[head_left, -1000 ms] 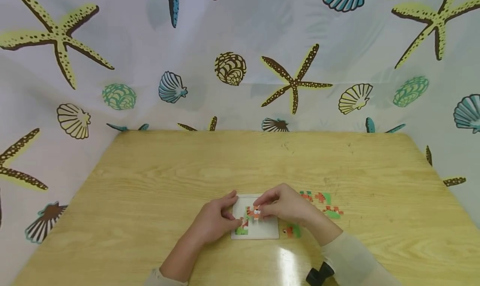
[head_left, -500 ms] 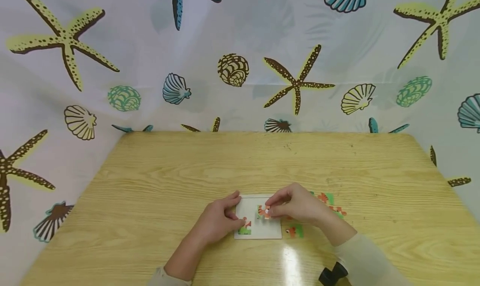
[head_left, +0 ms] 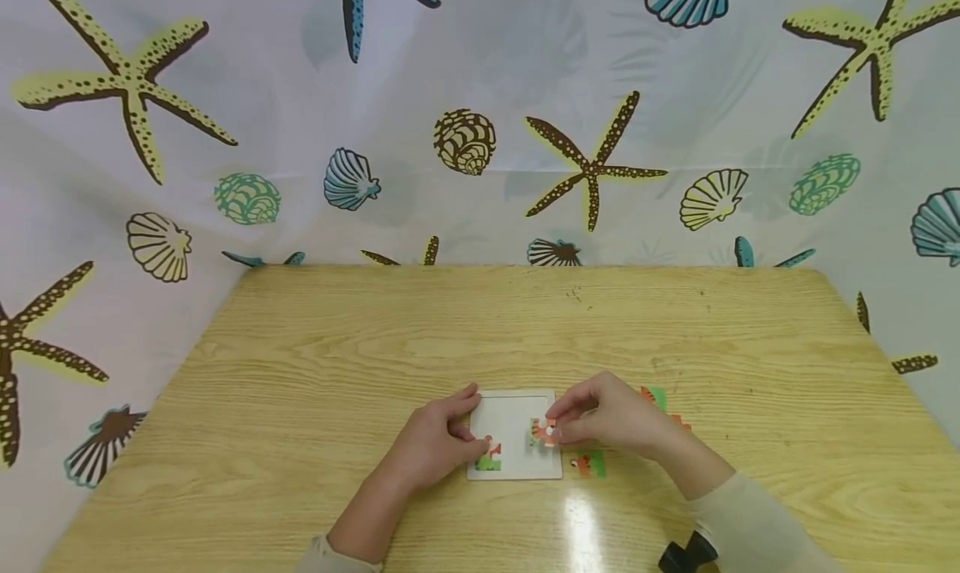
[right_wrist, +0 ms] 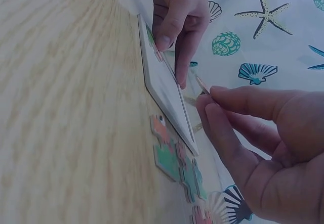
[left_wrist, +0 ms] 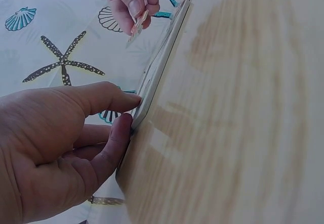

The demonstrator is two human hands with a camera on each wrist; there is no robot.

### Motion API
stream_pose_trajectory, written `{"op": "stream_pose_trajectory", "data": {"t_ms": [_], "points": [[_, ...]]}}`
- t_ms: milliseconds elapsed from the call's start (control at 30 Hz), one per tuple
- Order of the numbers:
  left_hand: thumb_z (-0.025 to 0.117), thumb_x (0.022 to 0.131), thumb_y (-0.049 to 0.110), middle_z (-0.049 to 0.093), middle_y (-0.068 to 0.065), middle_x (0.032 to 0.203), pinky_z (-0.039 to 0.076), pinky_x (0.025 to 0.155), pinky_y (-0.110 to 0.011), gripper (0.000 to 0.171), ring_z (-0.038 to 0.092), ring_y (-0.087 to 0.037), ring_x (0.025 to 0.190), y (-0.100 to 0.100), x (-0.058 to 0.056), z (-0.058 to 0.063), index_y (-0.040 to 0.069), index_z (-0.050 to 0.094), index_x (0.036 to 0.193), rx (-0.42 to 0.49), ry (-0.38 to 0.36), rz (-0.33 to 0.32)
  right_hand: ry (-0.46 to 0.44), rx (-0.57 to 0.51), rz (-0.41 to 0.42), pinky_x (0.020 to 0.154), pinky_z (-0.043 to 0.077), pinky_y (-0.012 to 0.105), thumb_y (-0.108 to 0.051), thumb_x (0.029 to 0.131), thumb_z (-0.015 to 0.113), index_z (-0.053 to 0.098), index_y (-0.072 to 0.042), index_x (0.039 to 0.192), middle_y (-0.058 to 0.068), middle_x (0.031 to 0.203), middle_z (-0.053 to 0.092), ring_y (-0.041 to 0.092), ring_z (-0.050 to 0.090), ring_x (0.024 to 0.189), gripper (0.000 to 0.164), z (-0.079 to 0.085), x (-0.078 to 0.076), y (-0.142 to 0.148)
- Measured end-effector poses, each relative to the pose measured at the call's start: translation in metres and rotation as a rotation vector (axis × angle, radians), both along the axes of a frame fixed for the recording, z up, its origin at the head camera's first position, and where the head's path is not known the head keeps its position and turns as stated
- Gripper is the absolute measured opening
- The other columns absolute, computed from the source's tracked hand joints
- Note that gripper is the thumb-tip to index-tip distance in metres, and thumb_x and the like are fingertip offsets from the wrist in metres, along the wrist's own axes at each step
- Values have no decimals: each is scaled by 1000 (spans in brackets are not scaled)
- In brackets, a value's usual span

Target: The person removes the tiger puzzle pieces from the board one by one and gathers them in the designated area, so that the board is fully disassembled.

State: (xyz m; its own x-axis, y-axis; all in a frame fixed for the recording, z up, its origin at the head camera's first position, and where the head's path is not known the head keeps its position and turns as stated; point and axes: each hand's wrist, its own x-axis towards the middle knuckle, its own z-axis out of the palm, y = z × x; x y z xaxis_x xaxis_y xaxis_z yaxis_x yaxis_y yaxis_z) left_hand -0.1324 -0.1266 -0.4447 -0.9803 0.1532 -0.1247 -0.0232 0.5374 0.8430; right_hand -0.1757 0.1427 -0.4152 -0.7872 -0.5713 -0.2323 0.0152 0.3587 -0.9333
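A white puzzle tray (head_left: 517,460) lies on the wooden table in front of the person. The left hand (head_left: 438,439) holds its left edge, thumb on top by a green and orange puzzle piece (head_left: 489,459) in the lower left corner. In the left wrist view, the thumb and a finger of the left hand (left_wrist: 76,143) meet at the tray's rim. Over the tray's right side, the right hand (head_left: 607,414) pinches an orange puzzle piece (head_left: 542,432) between thumb and fingers. That piece is raised above the tray and seen nearly edge-on in the right wrist view.
Right of the tray lies a loose puzzle piece (head_left: 588,464), orange and green. More loose pieces (right_wrist: 187,176) show in the right wrist view, partly behind the right hand in the head view. A cloth (head_left: 480,72) printed with shells and starfish hangs behind the table (head_left: 337,348).
The right hand has moved right with its pinched puzzle piece, from the tray's middle to its right side. The left hand keeps its place on the tray. The head view has shifted slightly.
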Motion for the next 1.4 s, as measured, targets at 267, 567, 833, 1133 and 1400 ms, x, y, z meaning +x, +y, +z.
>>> {"op": "stream_pose_trajectory", "data": {"t_ms": [267, 567, 833, 1133, 1400], "points": [[84, 83, 1, 48, -11, 159, 47, 72, -21, 68, 58, -10, 73, -2, 0, 0, -6, 56, 145, -5, 1, -9, 10, 27, -10, 78, 58, 30, -9, 91, 80, 78, 1, 107, 7, 100, 77, 16, 71, 89, 19, -3, 2, 9], [84, 84, 1, 47, -13, 160, 47, 68, -20, 68, 58, -12, 75, -2, 0, -2, -7, 55, 145, 1, -3, -35, -36, 0, -3, 80, 60, 29, -9, 94, 77, 74, 6, 113, 10, 102, 77, 19, 73, 92, 24, -6, 5, 24], [83, 84, 2, 48, -12, 159, 47, 71, -21, 67, 58, -11, 73, -3, 1, -3, -7, 56, 144, 0, 5, -31, -101, -77, -7, 85, 62, 34, -4, 96, 73, 70, 13, 117, 16, 105, 75, 23, 75, 98, 27, -12, 7, 40], [83, 84, 2, 46, -13, 160, 47, 69, -20, 68, 58, -11, 73, -5, 0, -2, -7, 54, 145, -1, 11, -37, -83, -61, -9, 85, 62, 35, -4, 94, 75, 71, 13, 116, 16, 107, 75, 24, 75, 97, 29, -10, 8, 48], [85, 84, 3, 47, -14, 159, 49, 73, -20, 69, 59, -10, 72, -5, 3, 1, -7, 55, 145, 0, 12, -37, -60, -31, -17, 82, 63, 33, -6, 94, 76, 72, 12, 116, 14, 105, 75, 23, 75, 95, 28, -8, 10, 56]]}}
